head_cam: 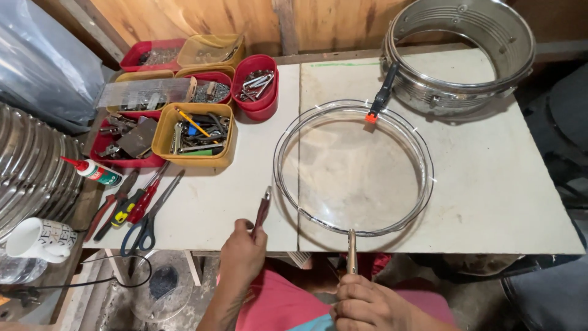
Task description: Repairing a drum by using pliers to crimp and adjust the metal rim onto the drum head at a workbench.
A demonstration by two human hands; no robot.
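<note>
**Steadily: two tools at the hoop's rim**

Left hand (243,254) is closed around a red-handled tool (263,211) just beside the hoop (353,167). Right hand (361,303) is closed on a metal tool (351,250) touching the near rim (hoop lies flat on the table (490,184)). Keeping both tools low and the rim pressed flat seems wise.

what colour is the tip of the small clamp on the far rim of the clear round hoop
Orange tip on a black spring clamp, clipped to the clear round drumhead hoop; the head view shows it.

Workshop: bench w/ parts trays (195,130), scissors (149,216), metal drum shell (459,55)
</note>
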